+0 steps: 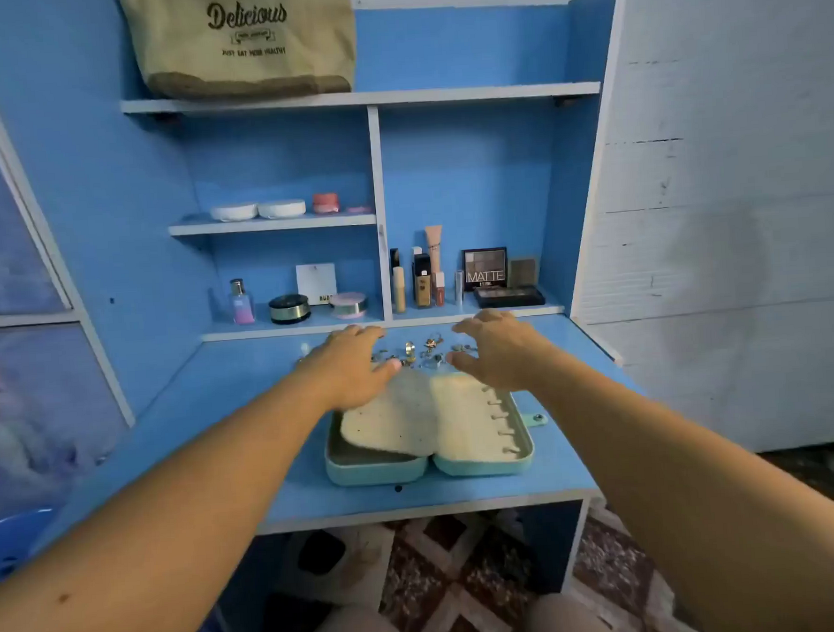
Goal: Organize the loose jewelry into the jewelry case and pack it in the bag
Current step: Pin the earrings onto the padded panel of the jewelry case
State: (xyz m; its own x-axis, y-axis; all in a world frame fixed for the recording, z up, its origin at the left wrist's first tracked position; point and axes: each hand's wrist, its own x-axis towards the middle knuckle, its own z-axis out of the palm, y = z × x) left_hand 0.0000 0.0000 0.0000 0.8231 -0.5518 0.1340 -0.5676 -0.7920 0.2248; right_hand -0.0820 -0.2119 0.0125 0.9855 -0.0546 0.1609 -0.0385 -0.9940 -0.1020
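A mint-green jewelry case (346, 469) lies open on the blue desk, with cream padded panels inside; the left panel is lifted and tilted. Behind the case a scatter of small loose jewelry (415, 352), gold and silver rings and earrings, lies on the desk. My left hand (347, 366) hovers over the case's far left corner with relaxed, spread fingers and holds nothing. My right hand (497, 350) reaches over the far right corner, fingers loosely bent above the jewelry, also holding nothing. A beige tote bag (242, 38) printed "Delicious" stands on the top shelf.
Cosmetics fill the low shelf behind the jewelry: a perfume bottle (241, 302), round compacts, tubes and an eyeshadow palette (485, 268). White jars (257, 209) sit on the middle shelf. The desk's front edge (417, 511) is near me, with patterned floor below.
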